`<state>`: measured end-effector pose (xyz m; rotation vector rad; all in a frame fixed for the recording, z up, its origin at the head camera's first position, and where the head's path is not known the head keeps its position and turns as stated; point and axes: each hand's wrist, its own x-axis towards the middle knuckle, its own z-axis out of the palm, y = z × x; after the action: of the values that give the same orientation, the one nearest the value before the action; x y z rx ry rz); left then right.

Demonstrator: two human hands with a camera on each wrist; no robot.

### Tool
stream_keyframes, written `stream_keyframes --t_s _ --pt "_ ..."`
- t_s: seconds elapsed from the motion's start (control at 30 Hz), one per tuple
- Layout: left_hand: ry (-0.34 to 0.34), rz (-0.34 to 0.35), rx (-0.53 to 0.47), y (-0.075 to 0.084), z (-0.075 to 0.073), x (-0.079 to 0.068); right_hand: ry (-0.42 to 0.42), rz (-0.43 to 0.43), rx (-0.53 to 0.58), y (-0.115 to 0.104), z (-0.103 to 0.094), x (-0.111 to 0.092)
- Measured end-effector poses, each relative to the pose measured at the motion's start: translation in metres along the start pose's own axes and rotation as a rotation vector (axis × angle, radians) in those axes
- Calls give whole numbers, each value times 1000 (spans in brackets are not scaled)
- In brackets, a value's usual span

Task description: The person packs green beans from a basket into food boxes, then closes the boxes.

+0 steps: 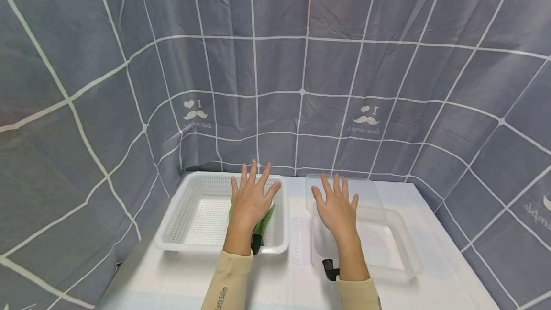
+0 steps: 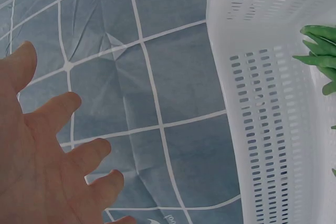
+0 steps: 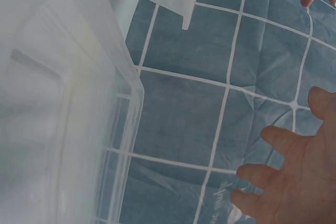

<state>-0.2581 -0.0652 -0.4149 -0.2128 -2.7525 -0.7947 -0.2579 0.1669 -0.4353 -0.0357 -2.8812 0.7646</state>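
My left hand (image 1: 251, 203), fingers spread, is held over the right part of a white perforated plastic basket (image 1: 173, 214) and grips nothing. Slender green pods (image 1: 264, 221), like chili peppers or beans, lie in the basket, partly hidden by that hand. The left wrist view shows more of the pods (image 2: 323, 59) beyond the slotted basket wall (image 2: 262, 129). My right hand (image 1: 337, 211), also with fingers apart and holding nothing, hovers above the left side of a clear plastic container (image 1: 406, 243). In the right wrist view the container's wall (image 3: 128, 114) stands left of the hand.
A flat clear lid (image 1: 368, 194) lies behind the container. Both vessels stand side by side on a white table (image 1: 297, 279), a narrow gap between them. A grey curtain (image 1: 275, 71) with white grid lines surrounds the back and sides. Black straps (image 1: 330, 270) circle the wrists.
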Motion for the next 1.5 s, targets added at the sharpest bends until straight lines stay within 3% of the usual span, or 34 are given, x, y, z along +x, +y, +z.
stream_keyframes --t_s 0.37,0.77,1.5 --pt "-7 -17 4 -5 0 -4 -36 -3 8 -2 6 -2" --pt "-33 -29 53 -3 -20 -1 -62 7 31 2 -13 -1" --pt "-95 -105 85 -22 -57 10 -28 81 23 50 -60 -19"
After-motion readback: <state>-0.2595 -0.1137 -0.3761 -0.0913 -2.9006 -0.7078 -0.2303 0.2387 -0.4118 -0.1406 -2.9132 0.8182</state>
